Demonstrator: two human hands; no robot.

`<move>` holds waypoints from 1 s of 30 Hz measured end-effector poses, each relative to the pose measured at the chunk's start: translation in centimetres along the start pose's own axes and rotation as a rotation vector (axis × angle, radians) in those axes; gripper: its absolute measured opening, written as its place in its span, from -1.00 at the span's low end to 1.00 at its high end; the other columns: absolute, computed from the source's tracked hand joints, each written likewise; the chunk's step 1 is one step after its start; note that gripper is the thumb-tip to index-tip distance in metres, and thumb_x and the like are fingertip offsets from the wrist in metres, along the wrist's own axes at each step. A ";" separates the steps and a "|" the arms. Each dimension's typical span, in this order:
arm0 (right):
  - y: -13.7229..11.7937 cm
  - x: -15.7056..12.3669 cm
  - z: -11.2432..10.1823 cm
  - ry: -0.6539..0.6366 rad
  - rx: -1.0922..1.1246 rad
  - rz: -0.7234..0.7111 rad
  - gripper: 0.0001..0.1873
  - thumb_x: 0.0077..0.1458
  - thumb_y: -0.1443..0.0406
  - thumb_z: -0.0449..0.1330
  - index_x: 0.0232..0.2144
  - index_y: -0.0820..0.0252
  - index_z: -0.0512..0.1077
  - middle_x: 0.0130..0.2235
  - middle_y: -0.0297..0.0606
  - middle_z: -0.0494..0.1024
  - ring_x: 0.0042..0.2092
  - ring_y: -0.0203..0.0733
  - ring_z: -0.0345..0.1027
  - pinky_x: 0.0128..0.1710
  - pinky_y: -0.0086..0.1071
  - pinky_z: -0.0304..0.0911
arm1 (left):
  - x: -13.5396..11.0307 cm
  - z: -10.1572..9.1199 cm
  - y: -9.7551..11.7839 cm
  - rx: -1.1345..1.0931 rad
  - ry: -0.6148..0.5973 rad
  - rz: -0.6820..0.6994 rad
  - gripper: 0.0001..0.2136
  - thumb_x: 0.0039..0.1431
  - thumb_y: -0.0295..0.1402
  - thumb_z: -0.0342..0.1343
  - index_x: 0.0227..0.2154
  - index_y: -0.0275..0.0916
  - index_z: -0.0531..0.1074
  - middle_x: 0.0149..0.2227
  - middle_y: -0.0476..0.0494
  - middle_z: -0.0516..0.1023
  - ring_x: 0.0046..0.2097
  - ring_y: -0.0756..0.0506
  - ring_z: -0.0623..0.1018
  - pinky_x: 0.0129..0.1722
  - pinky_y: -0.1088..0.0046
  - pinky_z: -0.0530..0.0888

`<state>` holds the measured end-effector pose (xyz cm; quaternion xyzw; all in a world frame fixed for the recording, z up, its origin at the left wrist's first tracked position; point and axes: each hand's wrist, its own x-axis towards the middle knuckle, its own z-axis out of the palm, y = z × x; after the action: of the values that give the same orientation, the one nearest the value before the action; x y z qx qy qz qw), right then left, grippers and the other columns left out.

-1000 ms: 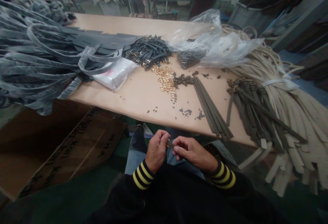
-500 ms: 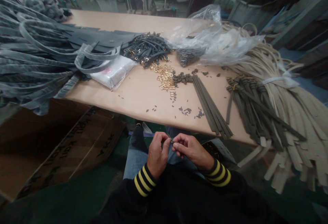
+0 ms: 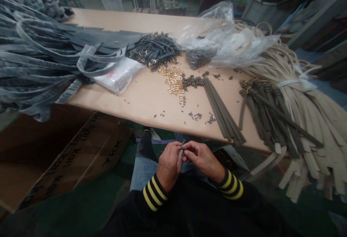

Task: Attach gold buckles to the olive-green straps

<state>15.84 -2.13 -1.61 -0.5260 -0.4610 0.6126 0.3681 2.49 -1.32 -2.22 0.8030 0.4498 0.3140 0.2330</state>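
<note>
My left hand [image 3: 170, 163] and my right hand [image 3: 200, 158] meet over my lap, just below the table's front edge. Both pinch a small dark strap piece [image 3: 182, 145] whose tip pokes up between the fingertips. On the table [image 3: 141, 99] ahead lie a heap of gold buckles [image 3: 173, 79], a small pile of dark loops [image 3: 193, 82], and a flat bundle of olive straps [image 3: 223, 112]. Small dark bits [image 3: 199, 117] are scattered near the front edge.
Grey straps [image 3: 35, 63] are heaped on the left, with a white packet [image 3: 119, 77] and dark buckled straps [image 3: 155, 50] beside them. Clear plastic bags [image 3: 227, 45] sit at the back. Cream straps [image 3: 306, 96] and knotted olive straps [image 3: 264, 103] hang over the right edge. A cardboard box [image 3: 62, 150] stands lower left.
The hands have drawn closer together. The dark piece, held slanting between them a second ago, now stands with its tip up between the fingertips.
</note>
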 end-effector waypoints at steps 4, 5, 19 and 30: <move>0.3 0.1 0.3 0.044 -0.023 -0.018 -0.94 -0.06 0.33 0.06 -0.46 0.24 0.26 -0.52 -0.35 0.39 -0.46 -0.33 0.33 -0.44 -0.42 0.26 | -0.2 0.4 0.1 -0.030 0.005 -0.005 -0.89 0.08 -0.51 -0.15 -0.46 -0.27 0.25 -0.31 -0.28 0.42 -0.22 -0.11 0.44 -0.22 0.34 0.40; 0.3 0.1 0.3 0.051 -0.027 -0.019 -0.95 -0.06 0.34 0.07 -0.46 0.23 0.25 -0.51 -0.34 0.39 -0.46 -0.32 0.34 -0.43 -0.42 0.27 | -0.2 0.4 0.1 -0.051 0.002 -0.020 -0.89 0.08 -0.51 -0.15 -0.47 -0.26 0.24 -0.30 -0.28 0.41 -0.21 -0.11 0.44 -0.22 0.33 0.39; -0.1 0.6 -0.5 0.085 -0.016 0.008 -0.86 -0.08 0.29 0.10 -0.44 0.25 0.24 -0.55 -0.36 0.39 -0.52 -0.36 0.32 -0.58 -0.49 0.22 | 0.3 -1.9 0.5 -0.661 -0.147 -0.286 -0.91 -0.04 -0.41 -0.02 -0.59 -0.26 0.22 -0.32 -0.15 0.30 -0.25 -0.06 0.37 -0.27 0.43 0.34; -0.1 0.4 -0.7 0.004 0.120 0.095 -0.76 -0.15 0.25 0.17 -0.42 0.28 0.26 -0.50 -0.31 0.46 -0.54 -0.39 0.33 -0.55 -0.49 0.24 | 1.0 -1.1 -1.2 -0.986 -0.070 -0.759 -0.76 -0.05 -0.26 0.03 -0.34 -0.32 0.29 -0.50 -0.02 0.37 -0.49 0.05 0.40 -0.52 0.56 0.34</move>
<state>16.41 -1.59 -1.67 -0.5254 -0.3972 0.6549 0.3706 1.45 0.24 -1.98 0.3951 0.4980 0.3534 0.6862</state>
